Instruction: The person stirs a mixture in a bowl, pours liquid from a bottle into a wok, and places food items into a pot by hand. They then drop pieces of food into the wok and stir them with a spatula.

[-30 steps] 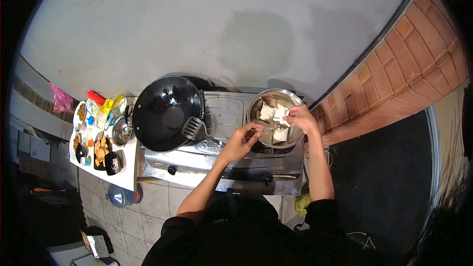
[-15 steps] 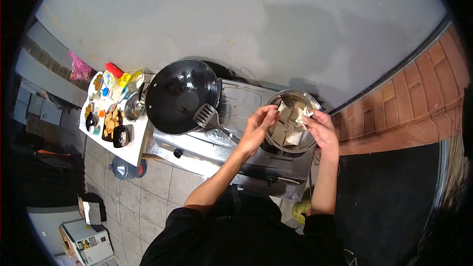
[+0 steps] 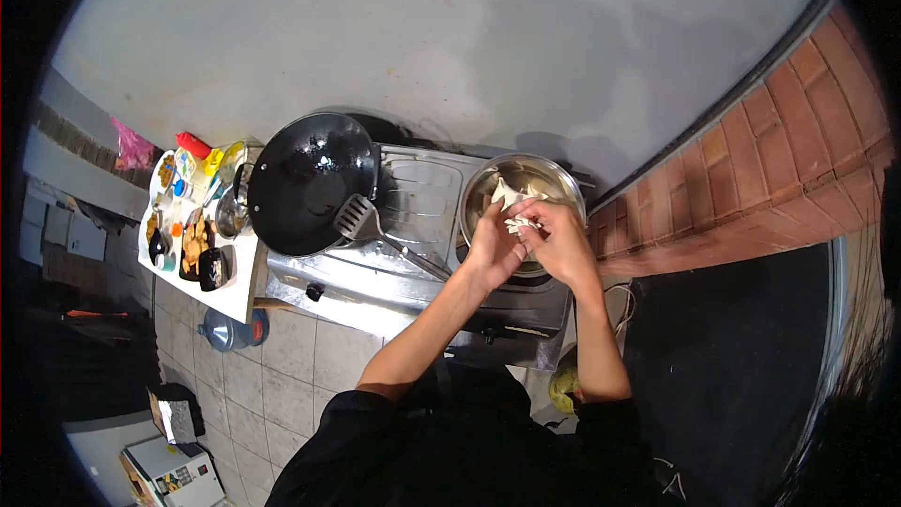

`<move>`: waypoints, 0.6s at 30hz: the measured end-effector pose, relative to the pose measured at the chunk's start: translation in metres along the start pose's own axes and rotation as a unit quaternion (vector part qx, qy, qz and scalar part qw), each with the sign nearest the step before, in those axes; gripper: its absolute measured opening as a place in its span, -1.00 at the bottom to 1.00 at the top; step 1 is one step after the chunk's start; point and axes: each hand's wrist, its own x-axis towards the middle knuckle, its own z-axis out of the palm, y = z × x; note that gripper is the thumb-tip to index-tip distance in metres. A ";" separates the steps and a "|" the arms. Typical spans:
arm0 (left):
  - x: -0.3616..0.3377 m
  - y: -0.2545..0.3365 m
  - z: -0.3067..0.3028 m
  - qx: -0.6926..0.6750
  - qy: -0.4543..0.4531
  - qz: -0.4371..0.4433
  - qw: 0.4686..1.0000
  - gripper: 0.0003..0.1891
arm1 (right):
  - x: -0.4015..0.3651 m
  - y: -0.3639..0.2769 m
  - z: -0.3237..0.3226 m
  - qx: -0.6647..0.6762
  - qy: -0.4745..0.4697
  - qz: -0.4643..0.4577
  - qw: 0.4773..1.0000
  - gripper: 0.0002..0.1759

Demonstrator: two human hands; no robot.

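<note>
Over the metal bowl [image 3: 472, 178], my two hands are close together. My left hand [image 3: 495, 249] is palm up with curled fingers, and a pale, flat piece of food [image 3: 507, 193] shows at its fingertips. My right hand [image 3: 560, 246] is closed on white shredded food strips [image 3: 522, 225], which hang between the two palms. The food looks soft and torn, somewhat like oyster mushroom. More pale pieces lie inside the bowl, mostly hidden by my fingers.
The bowl stands on the right of a metal gas stove [image 3: 413, 263]. A black wok [image 3: 305, 178] sits on the left, with a slotted spatula [image 3: 357, 218] across its rim. A white table [image 3: 235, 296] holds dishes and fried food [image 3: 195, 246]. A water jug [image 3: 230, 330] lies below.
My hands have come together and turned inward over the bowl; before, they were apart, the right one pinching white strips. The whole view has shifted, moving the bowl and wok left.
</note>
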 end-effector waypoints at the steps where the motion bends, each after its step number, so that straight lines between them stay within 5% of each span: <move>1: 0.004 -0.004 -0.006 0.001 -0.002 -0.004 1.000 -0.54 | -0.002 0.004 0.001 -0.001 0.004 0.002 1.000 -0.83; 11: -0.003 0.010 -0.004 -0.089 0.039 0.003 0.995 -0.69 | -0.012 -0.018 -0.023 -0.078 0.065 -0.120 0.988 -0.80; 15: -0.004 0.028 -0.018 -0.095 0.026 0.030 0.995 -0.74 | 0.000 0.027 -0.018 -0.007 0.163 -0.045 0.986 -0.86; 18: -0.018 0.049 -0.019 -0.102 0.027 0.070 0.992 -0.80 | 0.003 0.058 -0.003 -0.079 0.035 0.048 0.995 -0.84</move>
